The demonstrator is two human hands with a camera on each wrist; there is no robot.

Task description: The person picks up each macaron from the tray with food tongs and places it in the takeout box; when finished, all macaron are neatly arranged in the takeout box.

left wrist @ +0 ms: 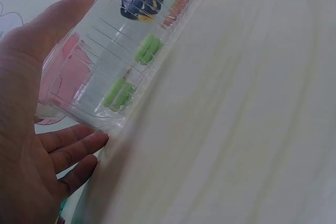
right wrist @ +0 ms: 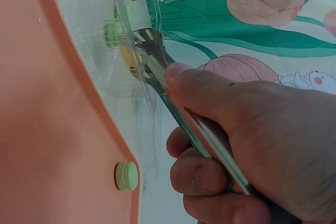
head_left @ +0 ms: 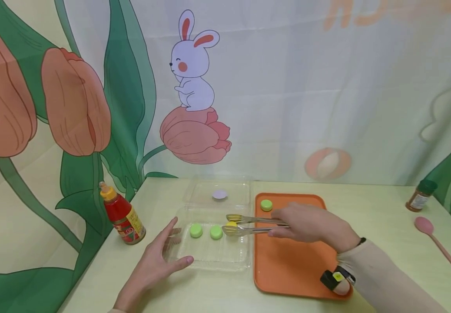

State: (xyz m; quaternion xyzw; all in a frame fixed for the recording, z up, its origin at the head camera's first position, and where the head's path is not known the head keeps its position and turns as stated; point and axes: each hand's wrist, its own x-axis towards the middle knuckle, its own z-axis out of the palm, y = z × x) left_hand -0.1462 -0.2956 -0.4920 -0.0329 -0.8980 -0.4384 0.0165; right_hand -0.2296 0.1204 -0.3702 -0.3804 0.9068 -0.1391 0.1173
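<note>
A red bottle (head_left: 123, 217) stands left of the left fingers, out of reach of the work and probably set aside. The left hand (head_left: 157, 259) has its fingers spread about the near end of a clear box (head_left: 217, 253), curled round nothing; whether they touch it I cannot tell. They are likely there to steady so light a box.

Right of these fingers lie two green macarons (head_left: 196, 230), side by side in the box, perhaps to leave room along the row. Beyond the fingers, the lid (head_left: 202, 195) lies folded back, which leaves the box uncovered from above; a pale oval (head_left: 220, 195) shows there.

Left of the right fingers, the yellow macaron (head_left: 232, 224) sits between the tips of the tongs (head_left: 262, 220), at the right part of the box; whether it rests on the floor of the box is hidden. The right hand (head_left: 307, 221) grips the tongs' arms with curled fingers, presumably to pinch the macaron without touching it. Beneath these fingers is an orange tray (head_left: 292, 269), seemingly placed close for a short carry, with a green macaron (head_left: 266, 205) on it beyond the fingertips. Well to their right are a jar (head_left: 420, 199) and a pink spoon (head_left: 425, 226), apparently unused.

Counted: one bottle, one box, three green macarons, one yellow, one pair of tongs, one tray, one jar, one spoon.
</note>
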